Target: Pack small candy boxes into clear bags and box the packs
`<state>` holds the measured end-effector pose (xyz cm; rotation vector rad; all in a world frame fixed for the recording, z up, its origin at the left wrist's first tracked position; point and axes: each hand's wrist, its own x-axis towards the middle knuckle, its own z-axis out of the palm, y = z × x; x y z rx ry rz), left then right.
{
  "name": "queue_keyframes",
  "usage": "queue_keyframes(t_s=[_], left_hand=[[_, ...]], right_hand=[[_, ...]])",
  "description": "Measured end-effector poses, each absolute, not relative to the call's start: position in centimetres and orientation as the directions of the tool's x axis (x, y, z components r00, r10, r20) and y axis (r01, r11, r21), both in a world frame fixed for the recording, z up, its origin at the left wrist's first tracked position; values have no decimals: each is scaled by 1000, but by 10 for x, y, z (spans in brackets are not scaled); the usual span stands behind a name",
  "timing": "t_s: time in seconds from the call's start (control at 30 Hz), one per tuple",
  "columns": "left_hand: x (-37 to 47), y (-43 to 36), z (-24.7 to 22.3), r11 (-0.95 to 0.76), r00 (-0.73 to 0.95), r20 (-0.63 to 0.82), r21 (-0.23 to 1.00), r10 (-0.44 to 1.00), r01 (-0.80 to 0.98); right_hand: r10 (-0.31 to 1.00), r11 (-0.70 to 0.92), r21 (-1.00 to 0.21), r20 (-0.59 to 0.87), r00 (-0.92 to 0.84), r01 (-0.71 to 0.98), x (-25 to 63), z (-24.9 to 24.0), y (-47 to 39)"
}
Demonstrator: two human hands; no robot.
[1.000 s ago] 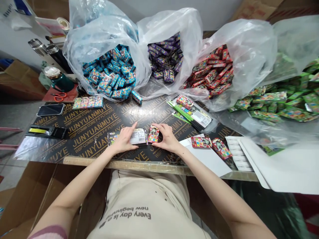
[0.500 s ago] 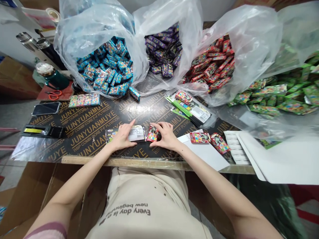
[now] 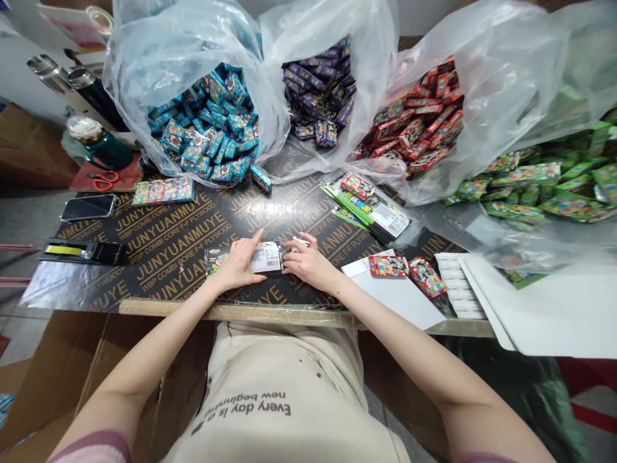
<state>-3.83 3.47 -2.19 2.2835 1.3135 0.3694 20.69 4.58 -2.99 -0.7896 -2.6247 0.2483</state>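
A flat printed bag (image 3: 267, 258) with a white barcode label lies on the dark table near its front edge. My left hand (image 3: 240, 263) grips it across the middle, thumb below and fingers above. At the bag's right end my right hand (image 3: 309, 265) has its fingers curled together. A small pale and dark bit (image 3: 295, 244) shows past those fingertips; the rest of what they hold is hidden. Two red candy packets (image 3: 388, 265) lie to the right on white card (image 3: 400, 299). Another red packet (image 3: 357, 186) rests on a stack of green-and-black printed bags (image 3: 390, 218).
Plastic sacks of blue packets (image 3: 212, 141), purple packets (image 3: 321, 90), red packets (image 3: 424, 122) and green packets (image 3: 540, 183) line the back. At left are a phone (image 3: 88, 208), a stapler (image 3: 81, 252), scissors (image 3: 103, 180) and a mug (image 3: 108, 153). White sheets (image 3: 554, 315) cover the right.
My right hand has turned and its fingers have closed in at the bag's right end. The red packet it held is now out of sight. My left hand stays on the bag.
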Motion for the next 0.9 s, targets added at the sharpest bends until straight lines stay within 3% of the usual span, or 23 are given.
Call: queue_keyframes(t_s=[0.27, 0.5, 0.67, 0.77, 0.9], left_hand=[[-38, 35, -25, -432, 494, 14, 506, 870, 747], [-40, 37, -29, -430, 504, -13, 503, 864, 750], [-27, 36, -2, -516, 563, -85, 306, 822, 800], [-13, 40, 11, -625, 649, -130, 188, 749, 758], [-8, 57, 7, -633, 644, -151, 117, 750, 765]], right_hand=[[602, 799, -270, 391, -697, 538, 204, -36, 29], [676, 723, -437, 285, -680, 535, 213, -36, 34], [814, 581, -416, 280, -509, 700, 244, -23, 37], [775, 630, -450, 312, -550, 633, 259, -42, 45], [655, 754, -387, 506, -562, 531, 258, -68, 69]])
